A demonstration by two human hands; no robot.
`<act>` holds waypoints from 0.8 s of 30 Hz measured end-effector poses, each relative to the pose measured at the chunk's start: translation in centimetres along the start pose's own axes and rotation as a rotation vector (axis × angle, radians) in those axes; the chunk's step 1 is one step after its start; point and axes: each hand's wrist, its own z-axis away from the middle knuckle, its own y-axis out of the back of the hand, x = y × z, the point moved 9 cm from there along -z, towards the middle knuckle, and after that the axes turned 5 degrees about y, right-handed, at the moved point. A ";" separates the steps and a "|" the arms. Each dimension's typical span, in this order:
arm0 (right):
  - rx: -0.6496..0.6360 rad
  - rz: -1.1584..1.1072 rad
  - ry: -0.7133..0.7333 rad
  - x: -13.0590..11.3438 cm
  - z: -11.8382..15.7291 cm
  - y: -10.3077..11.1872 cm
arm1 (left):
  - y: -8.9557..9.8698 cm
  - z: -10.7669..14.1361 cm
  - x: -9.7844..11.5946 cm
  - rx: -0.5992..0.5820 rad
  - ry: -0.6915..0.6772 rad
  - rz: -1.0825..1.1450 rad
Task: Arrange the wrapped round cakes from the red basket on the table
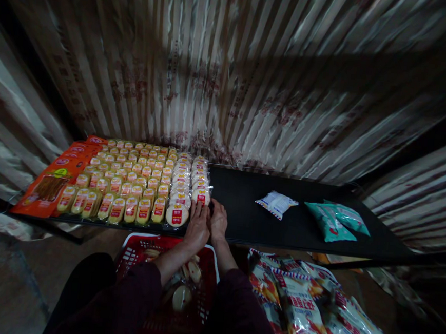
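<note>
At the front of the right-hand row, my left hand (198,227) has its fingers closed over the lower edge of a round wrapped rice cracker (201,195) with a red label. My right hand (218,222) is pressed against the same packet's right side, fingers bent together; the fingertips are partly hidden. Left of my hands stands another row of round wrapped rice crackers (177,215). Beyond it are several rows of oblong yellow wrapped cakes (130,208). Under my forearms is a red basket (134,242) with loose wrapped rice crackers (182,297).
Orange snack bags (54,179) lie at the left end of the black shelf (239,204). Farther right are a white-blue packet (276,204) and two teal packets (330,221). Large snack bags (304,310) fill a container right of the basket. Striped sheeting (222,74) hangs behind.
</note>
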 end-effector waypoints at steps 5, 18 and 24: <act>0.027 -0.078 0.023 0.1 0.4 0.3 | 0.3 0.2 0.3 0.040 -0.058 -0.002; 0.042 -0.184 -0.015 -0.6 2.3 1.6 | 0.6 1.5 1.0 0.016 -0.071 0.026; 0.050 -0.217 -0.006 -2.1 5.0 3.2 | 0.8 4.4 1.1 -0.015 -0.050 0.029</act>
